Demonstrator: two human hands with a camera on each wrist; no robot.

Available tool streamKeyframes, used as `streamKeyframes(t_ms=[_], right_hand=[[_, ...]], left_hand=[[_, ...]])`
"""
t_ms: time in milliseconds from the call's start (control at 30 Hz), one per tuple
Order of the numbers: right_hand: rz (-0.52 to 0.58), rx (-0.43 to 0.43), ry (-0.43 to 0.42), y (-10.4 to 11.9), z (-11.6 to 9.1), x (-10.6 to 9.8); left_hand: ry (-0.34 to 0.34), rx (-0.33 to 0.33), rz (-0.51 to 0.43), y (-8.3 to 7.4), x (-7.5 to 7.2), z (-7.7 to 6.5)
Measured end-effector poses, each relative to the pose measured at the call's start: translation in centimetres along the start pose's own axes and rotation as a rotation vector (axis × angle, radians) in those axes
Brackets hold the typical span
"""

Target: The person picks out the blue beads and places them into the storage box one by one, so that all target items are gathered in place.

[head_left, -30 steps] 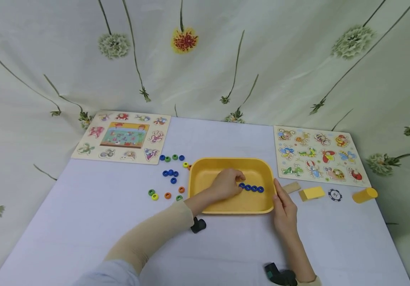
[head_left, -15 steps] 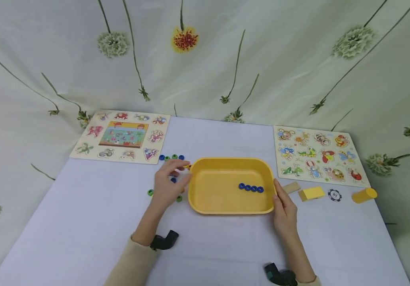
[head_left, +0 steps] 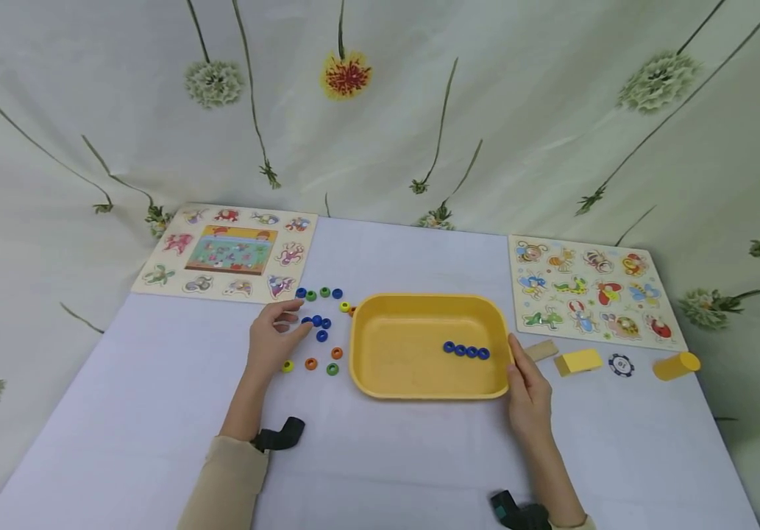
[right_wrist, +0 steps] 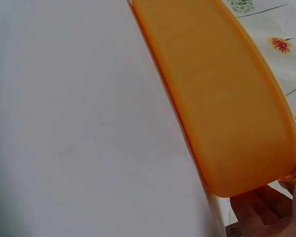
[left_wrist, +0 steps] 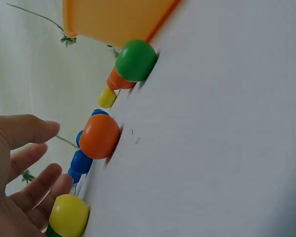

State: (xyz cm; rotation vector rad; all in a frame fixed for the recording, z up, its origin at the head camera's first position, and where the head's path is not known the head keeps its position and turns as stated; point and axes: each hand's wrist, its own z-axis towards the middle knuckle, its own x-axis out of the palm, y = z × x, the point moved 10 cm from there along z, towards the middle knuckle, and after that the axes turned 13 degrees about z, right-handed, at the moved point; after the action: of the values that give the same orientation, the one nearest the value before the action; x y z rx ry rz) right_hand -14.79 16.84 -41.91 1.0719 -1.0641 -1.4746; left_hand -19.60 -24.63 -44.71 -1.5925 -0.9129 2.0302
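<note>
Board with sea creatures: lies at the far left of the white surface (head_left: 432, 456), a printed picture in its middle and small figures around it (head_left: 234, 250).
Left hand: hovers at the left edge of the loose beads, thumb and fingers well parted, nothing between them (head_left: 268, 342).
Loose beads: lie between the left hand and the tray; blue and green ones in the far row, a blue cluster (head_left: 316, 321) by the thumb, then orange, green and yellow ones nearer the person, one yellow bead (left_wrist: 69, 216) just beside the fingers.
Yellow tray: sits at mid-surface, right of the loose beads (head_left: 406, 375).
Four blue beads: form a slanting row inside the tray, in its right half (head_left: 466, 350).
Right hand: grips the tray's right end, thumb at the rim (head_left: 529, 394).
Wooden block: lies just beyond the right hand (head_left: 541, 350).
Yellow block: just right of it (head_left: 578, 361).
Insect board: lies behind both blocks (head_left: 591, 294).
Round chip: flat, black and white (head_left: 621, 365).
Yellow cylinder: on its side, farthest right (head_left: 676, 365).
</note>
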Motion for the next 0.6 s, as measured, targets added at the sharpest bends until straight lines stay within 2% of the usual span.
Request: streamKeyframes(t_ms=[133, 233, 367, 600], right_hand=[[0.017, -0.007, 0.001, -1.0, 0.1, -0.1], [0.008, 0.0, 0.006, -2.2, 0.2, -0.3], [-0.007, 0.004, 0.012, -3.2, 0.2, -0.4], [-0.007, -0.004, 0.012, -3.2, 0.2, -0.5]], left_hand=[[0.035, -0.046, 0.068, 1.1, 0.7, -0.1], [0.032, -0.058, 0.101, 1.5, 0.9, -0.1], [0.015, -0.043, 0.133, 1.5, 1.0, -0.1], [-0.027, -0.007, 0.191, 1.3, 1.2, 0.1]])
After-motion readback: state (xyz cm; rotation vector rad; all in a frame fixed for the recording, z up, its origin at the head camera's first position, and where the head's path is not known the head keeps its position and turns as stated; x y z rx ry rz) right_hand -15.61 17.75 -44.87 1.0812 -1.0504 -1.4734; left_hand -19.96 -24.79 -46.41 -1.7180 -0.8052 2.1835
